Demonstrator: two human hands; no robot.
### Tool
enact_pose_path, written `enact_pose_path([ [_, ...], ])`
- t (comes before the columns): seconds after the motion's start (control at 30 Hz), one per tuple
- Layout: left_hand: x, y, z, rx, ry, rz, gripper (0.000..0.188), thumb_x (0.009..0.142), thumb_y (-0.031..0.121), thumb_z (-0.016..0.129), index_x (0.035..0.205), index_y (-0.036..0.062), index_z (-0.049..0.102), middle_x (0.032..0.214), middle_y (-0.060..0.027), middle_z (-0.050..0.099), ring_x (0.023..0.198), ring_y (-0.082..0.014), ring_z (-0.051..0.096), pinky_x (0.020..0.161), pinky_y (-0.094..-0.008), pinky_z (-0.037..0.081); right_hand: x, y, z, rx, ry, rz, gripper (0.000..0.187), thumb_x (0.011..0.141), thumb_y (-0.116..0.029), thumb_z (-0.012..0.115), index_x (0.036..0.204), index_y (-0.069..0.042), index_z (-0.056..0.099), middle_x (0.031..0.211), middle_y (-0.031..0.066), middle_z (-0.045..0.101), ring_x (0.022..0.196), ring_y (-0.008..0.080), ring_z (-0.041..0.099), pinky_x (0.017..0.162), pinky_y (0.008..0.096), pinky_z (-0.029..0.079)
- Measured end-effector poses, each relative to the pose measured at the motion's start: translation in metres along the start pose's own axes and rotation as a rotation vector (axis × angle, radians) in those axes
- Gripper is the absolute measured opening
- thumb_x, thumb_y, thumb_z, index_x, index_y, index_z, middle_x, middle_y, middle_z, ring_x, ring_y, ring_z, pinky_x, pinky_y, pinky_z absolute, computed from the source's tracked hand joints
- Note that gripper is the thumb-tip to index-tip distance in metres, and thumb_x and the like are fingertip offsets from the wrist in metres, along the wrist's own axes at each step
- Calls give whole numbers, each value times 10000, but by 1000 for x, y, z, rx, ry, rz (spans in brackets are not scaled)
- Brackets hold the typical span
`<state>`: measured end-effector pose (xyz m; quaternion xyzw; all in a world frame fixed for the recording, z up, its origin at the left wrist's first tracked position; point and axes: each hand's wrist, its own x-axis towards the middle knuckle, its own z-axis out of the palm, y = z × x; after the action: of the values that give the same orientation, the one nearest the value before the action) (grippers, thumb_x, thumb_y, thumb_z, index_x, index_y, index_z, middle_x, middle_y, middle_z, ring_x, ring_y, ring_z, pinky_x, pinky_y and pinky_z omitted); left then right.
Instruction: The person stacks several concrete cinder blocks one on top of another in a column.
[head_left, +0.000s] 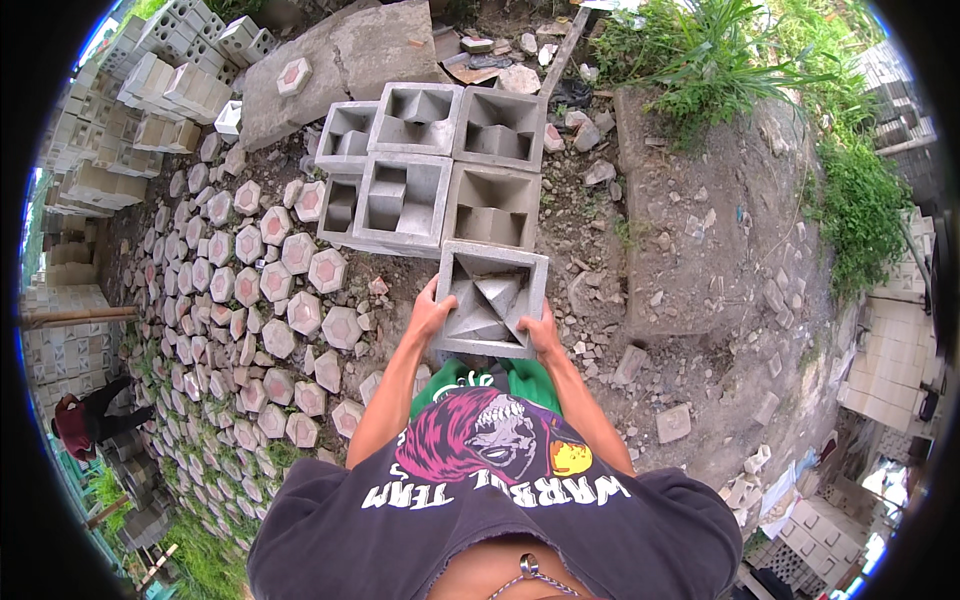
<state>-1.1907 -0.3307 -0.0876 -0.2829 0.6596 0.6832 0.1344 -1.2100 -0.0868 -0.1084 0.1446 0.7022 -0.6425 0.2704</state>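
Between my two hands, close in front of my body, is a square grey concrete vent block point(470, 330) with slanted webs inside its frame. My left hand point(429, 308) grips its left side, the thumb over the rim. On the opposite side my right hand point(543, 330) holds it the same way. Just beyond the held block stands a group of similar vent blocks point(448, 160), set side by side with their hollow faces up. The held block overlaps the nearest of them in view; whether they touch I cannot tell.
Hexagonal pavers point(303, 313) cover the ground on the left. A broken concrete slab point(345, 65) lies at the far left, a raised slab point(690, 230) at right with rubble beside it. Block stacks point(165, 90) line the left edge, where another person point(78, 425) stands. Green plants point(700, 60) grow far right.
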Motion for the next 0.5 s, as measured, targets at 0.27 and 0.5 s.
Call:
enact_pose_path([
  [0.27, 3, -6, 0, 3, -4, 34, 624, 708, 123, 652, 1301, -10, 510, 1088, -110, 635, 940, -181, 601, 836, -289, 478, 11, 9, -2, 41, -29, 5, 756, 619, -79, 615, 1345, -57, 405, 992, 99, 566, 861, 200, 550, 763, 320, 472],
  [0.5, 4, -11, -3, -57, -97, 13, 635, 867, 406, 641, 1334, 7, 481, 1228, -131, 584, 1089, -194, 562, 960, -317, 419, 16, 12, -3, 326, 23, 7, 655, 910, -487, 531, 1363, -29, 410, 1224, 119, 562, 1121, 226, 538, 980, 357, 414],
])
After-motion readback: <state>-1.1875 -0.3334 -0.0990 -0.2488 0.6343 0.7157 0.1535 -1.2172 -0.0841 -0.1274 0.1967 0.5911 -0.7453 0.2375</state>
